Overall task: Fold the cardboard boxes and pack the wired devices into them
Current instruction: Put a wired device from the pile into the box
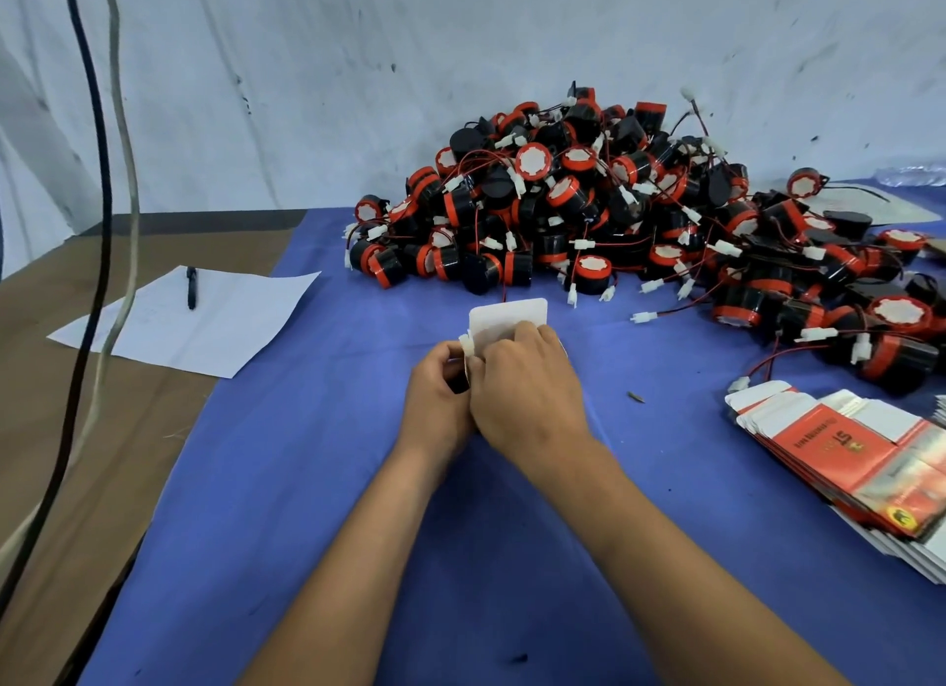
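A white box [508,318] is held at the middle of the desk [358,481], just in front of the device pile, with its rounded flap standing upright above both hands. The left hand [439,399] is curled about the box's left side, its fingers [453,350] pinching the edge, where a small white connector [466,344] is seen at the fingertips. The right hand [527,383] is laid over the box from the right, its fingers bent and pressed together against the flap's lower part; most of the box body is hidden beneath the hands. A large pile [588,204] of black-and-red round devices with red and black wires and white plugs is heaped at the far edge of the desk, against the white wall, and spreads toward the right edge. A stack of flat boxes [870,460], printed red and white, is found at the right edge, near the pile's lower fringe. A blue cloth is spread over the desk's middle and right; the left part is bare brown. On that left part a white sheet [205,322] is lying with a dark pen [191,287] on it. Two cables [97,173], one dark and one pale, are hanging down at the left edge.
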`<state>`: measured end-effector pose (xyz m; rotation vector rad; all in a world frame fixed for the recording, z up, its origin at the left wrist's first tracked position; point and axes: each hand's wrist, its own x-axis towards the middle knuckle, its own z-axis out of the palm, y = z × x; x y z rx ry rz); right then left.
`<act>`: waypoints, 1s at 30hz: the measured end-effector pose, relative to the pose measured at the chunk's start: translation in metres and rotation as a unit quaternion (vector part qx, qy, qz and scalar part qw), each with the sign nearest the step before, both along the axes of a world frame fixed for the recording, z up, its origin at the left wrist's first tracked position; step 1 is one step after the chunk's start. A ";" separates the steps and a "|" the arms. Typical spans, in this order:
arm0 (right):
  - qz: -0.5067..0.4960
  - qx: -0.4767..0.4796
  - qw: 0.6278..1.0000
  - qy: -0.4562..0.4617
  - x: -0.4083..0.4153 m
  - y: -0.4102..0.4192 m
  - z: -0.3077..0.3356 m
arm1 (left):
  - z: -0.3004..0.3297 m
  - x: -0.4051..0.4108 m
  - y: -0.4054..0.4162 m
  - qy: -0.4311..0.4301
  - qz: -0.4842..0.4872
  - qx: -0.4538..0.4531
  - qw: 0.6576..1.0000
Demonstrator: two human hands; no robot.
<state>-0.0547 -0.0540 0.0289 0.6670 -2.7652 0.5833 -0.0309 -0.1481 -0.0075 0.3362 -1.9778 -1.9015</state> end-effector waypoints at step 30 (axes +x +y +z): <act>0.046 -0.214 0.972 -0.086 -0.022 0.015 -0.002 | -0.003 0.006 -0.021 -0.021 -0.141 -0.002 0.990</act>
